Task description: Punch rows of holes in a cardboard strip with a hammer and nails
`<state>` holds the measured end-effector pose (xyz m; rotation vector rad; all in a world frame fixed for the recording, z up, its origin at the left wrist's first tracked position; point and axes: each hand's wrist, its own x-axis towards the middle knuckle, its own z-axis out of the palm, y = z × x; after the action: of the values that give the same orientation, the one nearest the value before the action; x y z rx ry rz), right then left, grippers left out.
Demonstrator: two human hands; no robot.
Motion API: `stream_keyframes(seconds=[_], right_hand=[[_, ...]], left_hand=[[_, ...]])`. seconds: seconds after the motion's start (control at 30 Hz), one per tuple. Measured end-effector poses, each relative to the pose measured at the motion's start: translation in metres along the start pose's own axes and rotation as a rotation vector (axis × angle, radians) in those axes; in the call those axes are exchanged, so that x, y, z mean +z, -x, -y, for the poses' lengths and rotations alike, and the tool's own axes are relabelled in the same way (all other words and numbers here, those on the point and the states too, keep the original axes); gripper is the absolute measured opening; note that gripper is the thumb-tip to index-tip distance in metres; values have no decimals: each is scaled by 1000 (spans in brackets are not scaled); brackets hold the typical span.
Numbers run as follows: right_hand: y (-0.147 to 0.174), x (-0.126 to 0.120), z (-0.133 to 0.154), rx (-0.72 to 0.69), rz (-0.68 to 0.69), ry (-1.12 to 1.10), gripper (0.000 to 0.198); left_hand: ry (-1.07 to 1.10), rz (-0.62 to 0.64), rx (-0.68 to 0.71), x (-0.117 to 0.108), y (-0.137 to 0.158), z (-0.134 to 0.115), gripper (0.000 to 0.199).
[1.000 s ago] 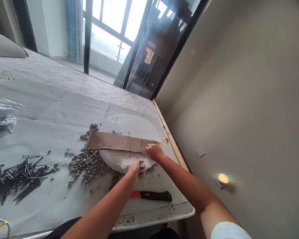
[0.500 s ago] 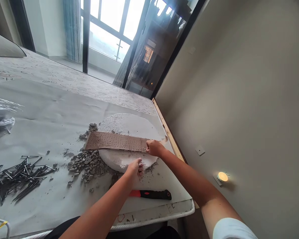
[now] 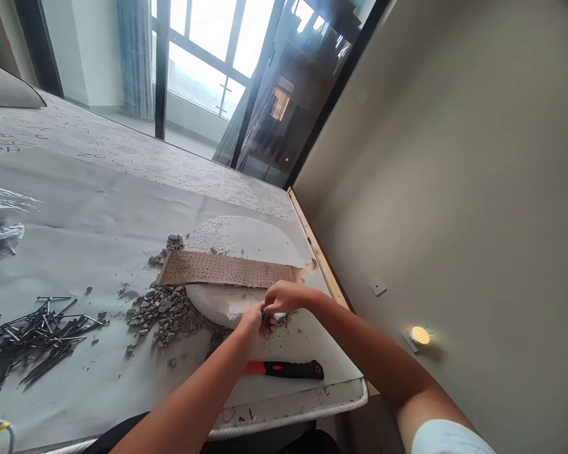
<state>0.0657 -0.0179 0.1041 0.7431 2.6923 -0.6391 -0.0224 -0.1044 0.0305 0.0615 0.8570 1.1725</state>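
My left hand (image 3: 252, 323) is closed around a small bunch of dark, thin pieces that look like nails (image 3: 267, 320), just in front of the white disc (image 3: 218, 302). Fingers pinched, my right hand (image 3: 283, 297) meets the left at this bunch; anything in its fingertips is too small to make out. Across the disc lies a brown strip dotted with small holes (image 3: 222, 268), its right end curling up. Below the hands rests a hammer with a red and black handle (image 3: 288, 369), its head partly hidden by my left forearm.
Grey rubble (image 3: 165, 312) lies along the disc's left side. Further left is a pile of long nails (image 3: 38, 337), with a clear plastic bag (image 3: 0, 233) behind it. A wooden rail (image 3: 319, 252) and a wall (image 3: 454, 189) bound the right side.
My right hand has left the brown strip's right end and come down to my left hand, where the fingertips now meet. The strip has stayed on the disc.
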Motion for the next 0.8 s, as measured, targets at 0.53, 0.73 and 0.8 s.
stream_keyframes(seconds=[0.53, 0.73, 0.8], right_hand=[[-29, 29, -47, 232, -162, 663, 25], [-29, 34, -48, 191, -122, 697, 27], [-30, 33, -48, 192, -125, 688, 26]], left_hand=[[82, -6, -43, -5, -4, -5, 6], [51, -62, -32, -3, -4, -4, 7], [53, -78, -24, -2, -3, -4, 7]])
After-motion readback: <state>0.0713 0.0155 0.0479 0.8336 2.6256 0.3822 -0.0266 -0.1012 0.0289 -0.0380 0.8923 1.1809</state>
